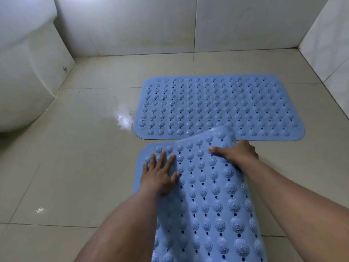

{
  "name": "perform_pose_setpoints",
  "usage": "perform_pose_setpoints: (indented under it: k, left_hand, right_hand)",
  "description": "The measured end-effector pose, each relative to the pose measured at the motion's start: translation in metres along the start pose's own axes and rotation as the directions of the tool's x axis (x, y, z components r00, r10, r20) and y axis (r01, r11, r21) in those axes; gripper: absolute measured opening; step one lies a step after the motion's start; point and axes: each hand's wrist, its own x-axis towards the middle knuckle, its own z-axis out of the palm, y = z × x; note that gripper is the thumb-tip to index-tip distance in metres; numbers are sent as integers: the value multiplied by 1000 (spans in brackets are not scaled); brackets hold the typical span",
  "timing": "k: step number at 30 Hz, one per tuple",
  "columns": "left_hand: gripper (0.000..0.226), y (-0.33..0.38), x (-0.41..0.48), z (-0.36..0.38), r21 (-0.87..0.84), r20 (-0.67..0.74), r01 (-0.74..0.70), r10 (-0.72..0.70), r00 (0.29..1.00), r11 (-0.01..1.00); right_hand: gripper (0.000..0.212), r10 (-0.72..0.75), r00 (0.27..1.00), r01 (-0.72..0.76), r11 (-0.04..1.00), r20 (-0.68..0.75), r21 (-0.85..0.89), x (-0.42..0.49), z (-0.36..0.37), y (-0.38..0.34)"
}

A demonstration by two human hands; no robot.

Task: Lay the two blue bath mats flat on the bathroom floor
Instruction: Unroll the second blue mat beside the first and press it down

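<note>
One blue studded bath mat (217, 104) lies flat on the beige tiled floor (81, 167), near the back wall. A second blue mat (211, 201) stretches from the bottom of the view toward the first. Its far left corner rests on the tiles, while its far right part arches up and overlaps the near edge of the flat mat. My left hand (160, 173) presses flat, fingers spread, on the near mat's far left part. My right hand (236, 153) grips the raised far right edge, thumb on top and fingers hidden behind it.
A white rounded fixture (24, 82) fills the left side. White tiled walls (170, 25) close off the back and the right. A wet shiny patch (122, 118) lies on the floor just left of the flat mat, and a smaller one (39, 210) sits at lower left.
</note>
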Motion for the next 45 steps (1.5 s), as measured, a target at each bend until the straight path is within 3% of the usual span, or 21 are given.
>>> perform_pose_setpoints:
  k: [2,5,7,10,13,16,20,22,24,26,29,31,33,36,37,40,42,45]
  left_hand:
    - [71,0,1,-3,-12,29,35,-34,999,999]
    - [70,1,-1,-2,-45,50,72,-70,996,996]
    - [69,2,-1,-2,-54,58,80,-77,995,995]
    - [69,4,3,-7,-62,78,84,-79,994,995]
    - [70,7,4,-9,-76,91,75,-68,993,994]
    - [69,7,3,-7,-88,73,75,-68,995,993]
    - [65,12,-6,3,-74,-31,24,-26,999,997]
    - [67,25,-12,7,-66,-54,-30,26,998,997]
    - [78,40,-21,10,-78,19,-43,45,999,996]
    - [96,52,-29,13,-75,106,-24,32,994,997]
    - [114,52,-31,8,-60,170,-6,16,985,998]
    - [116,48,-29,4,-57,189,-4,14,982,998]
    - [117,42,-27,3,-47,192,0,9,981,999]
    - [118,35,-24,2,-31,188,-1,7,982,1000]
    - [117,33,-22,1,-21,188,-8,12,982,1000]
    - [115,29,-19,-4,-8,186,-20,22,982,1000]
    - [114,31,-19,-6,-2,185,-24,24,982,1000]
    - [113,36,-20,-7,-14,178,3,-1,984,1000]
  right_hand:
    - [131,35,999,-35,999,10,7,-2,-4,-5]
    - [109,2,983,-41,977,184,210,3,-15,-1]
    - [111,-7,972,-56,964,234,260,3,-23,7]
    - [135,-13,997,-5,974,74,229,1,-29,17]
    - [151,8,999,-5,998,-39,60,-6,-31,25]
    - [130,7,1000,-7,1000,17,-17,-6,-44,34]
    - [91,-42,979,-3,976,202,217,-2,-65,53]
    - [99,-28,988,0,983,149,186,3,-69,59]
    - [122,5,1000,-9,991,24,137,7,-67,59]
    - [134,65,994,-67,997,-87,-22,4,-62,57]
    - [132,119,970,-169,957,-213,-234,-5,-54,56]
    - [129,107,977,-144,969,-184,-200,0,-54,61]
    - [123,83,995,-84,996,-49,-22,9,-59,70]
    - [97,36,997,-45,990,68,135,10,-78,84]
    - [95,36,998,-42,991,52,130,11,-83,91]
    - [118,55,994,-46,994,-97,100,15,-90,106]
    - [129,92,977,-97,995,-194,-16,15,-90,112]
    - [121,128,964,-154,983,-235,-96,16,-91,117]
